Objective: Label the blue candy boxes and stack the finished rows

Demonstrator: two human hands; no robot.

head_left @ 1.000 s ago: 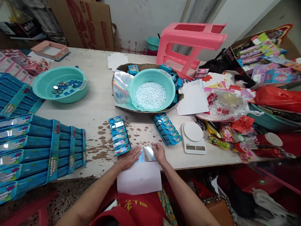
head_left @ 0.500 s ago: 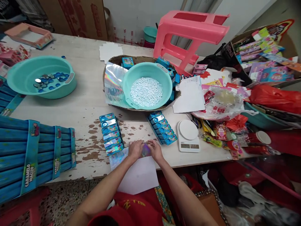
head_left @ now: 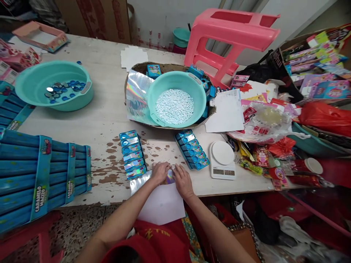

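Observation:
A sheet with a white face [head_left: 161, 204] and a shiny holographic side [head_left: 139, 181] lies at the table's front edge, partly over my lap. My left hand [head_left: 160, 173] has its fingers curled on the sheet's upper edge, closed on it. Beside it, my right hand [head_left: 183, 180] rests with fingers stretched out over the sheet; its thumb is hard to see. A small rainbow-coloured patch [head_left: 170, 176] shows between the hands. To the left stands a row of blue candy boxes [head_left: 133, 155] with round windows. Another such row [head_left: 192, 149] stands beyond my right hand.
A turquoise basin [head_left: 201, 96] of white pellets sits in a cardboard box. Another basin [head_left: 23, 86] holds round blue and silver pieces. A white scale [head_left: 223, 171], a pink stool [head_left: 233, 33], stacked blue display boxes [head_left: 41, 175] and heaped candy packets [head_left: 261, 155] surround the work area.
My right hand has shifted slightly lower, its fingers lying flatter on the sheet. The holographic part at left now looks silvery. The whole view has shifted a little.

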